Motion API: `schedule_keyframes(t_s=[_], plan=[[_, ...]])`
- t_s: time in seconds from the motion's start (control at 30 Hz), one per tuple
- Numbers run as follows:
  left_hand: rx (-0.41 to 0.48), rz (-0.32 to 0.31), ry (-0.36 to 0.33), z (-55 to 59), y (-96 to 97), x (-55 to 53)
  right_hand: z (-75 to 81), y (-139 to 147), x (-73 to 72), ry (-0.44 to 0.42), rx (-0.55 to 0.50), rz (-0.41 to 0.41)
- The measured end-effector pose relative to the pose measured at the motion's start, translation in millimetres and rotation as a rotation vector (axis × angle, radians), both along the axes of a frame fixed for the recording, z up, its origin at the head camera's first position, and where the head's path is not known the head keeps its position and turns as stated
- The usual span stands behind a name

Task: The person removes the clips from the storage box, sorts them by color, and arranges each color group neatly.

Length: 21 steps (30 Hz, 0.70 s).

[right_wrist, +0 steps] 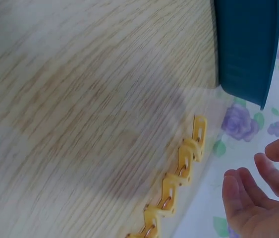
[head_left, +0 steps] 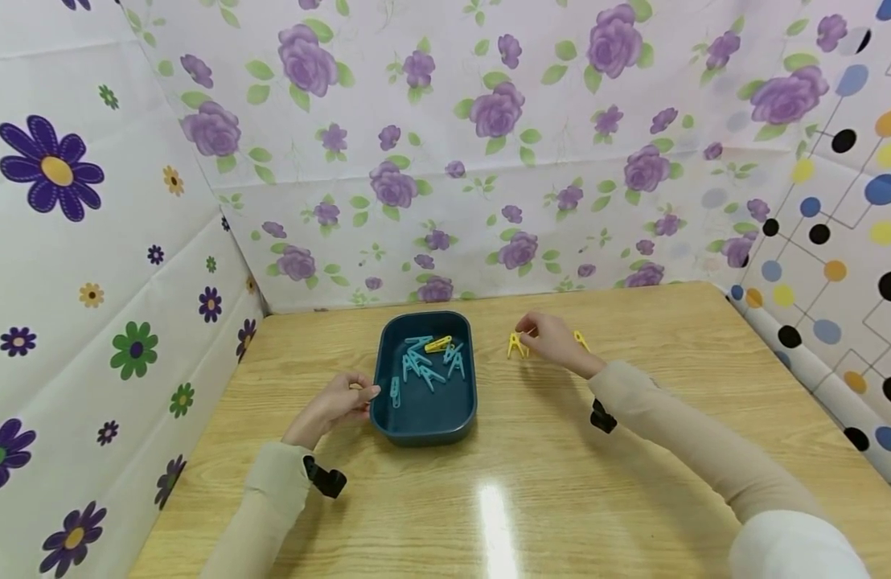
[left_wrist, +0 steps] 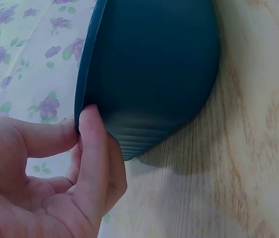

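A dark teal plastic bin [head_left: 424, 439] stands on the table, holding several blue clothespins [head_left: 428, 376] and some yellow [head_left: 437, 345]. My left hand [head_left: 342, 397] grips the bin's left rim between thumb and fingers; the left wrist view shows this pinch close up. To the right of the bin, my right hand [head_left: 554, 344] hovers by a yellow clothespin [head_left: 514, 346]. In the right wrist view, several yellow clothespins [right_wrist: 169, 191] form a row on the wood, and the fingers are loosely bent with a gap to the thumb. In the head view the hand hides part of that row.
The wooden table [head_left: 532, 482] ends at a flowered cloth [head_left: 416, 217] behind the bin. Patterned cloths also rise along the left and right sides. A black wrist camera [head_left: 326, 478] sits on the left forearm, another [head_left: 602, 416] on the right.
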<state>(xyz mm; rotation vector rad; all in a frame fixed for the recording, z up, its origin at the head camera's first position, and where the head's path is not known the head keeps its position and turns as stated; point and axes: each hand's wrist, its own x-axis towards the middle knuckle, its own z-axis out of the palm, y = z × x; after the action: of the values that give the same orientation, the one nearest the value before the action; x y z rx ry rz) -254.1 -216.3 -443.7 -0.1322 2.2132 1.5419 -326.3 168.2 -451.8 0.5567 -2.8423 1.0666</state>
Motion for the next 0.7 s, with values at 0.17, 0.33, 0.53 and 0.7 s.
schedule_keyframes(t_s=[0.17,0.33,0.53,0.7], plan=[[-0.013,0.007,-0.012,1.0,-1.1,0.9,1.9,-9,1.3,-0.022,-0.014,0.013],[-0.017,0.002,-0.006,-0.2,-1.8,0.7,1.2,-18,-0.2,-0.002,-0.009,0.013],[-0.012,0.000,-0.003,-1.8,-1.3,-0.2,7.5,-29,-0.7,-0.033,0.008,0.010],[-0.004,-0.003,-0.007,-2.3,-1.3,-0.4,13.2,-37,-4.3,-0.038,0.027,0.020]])
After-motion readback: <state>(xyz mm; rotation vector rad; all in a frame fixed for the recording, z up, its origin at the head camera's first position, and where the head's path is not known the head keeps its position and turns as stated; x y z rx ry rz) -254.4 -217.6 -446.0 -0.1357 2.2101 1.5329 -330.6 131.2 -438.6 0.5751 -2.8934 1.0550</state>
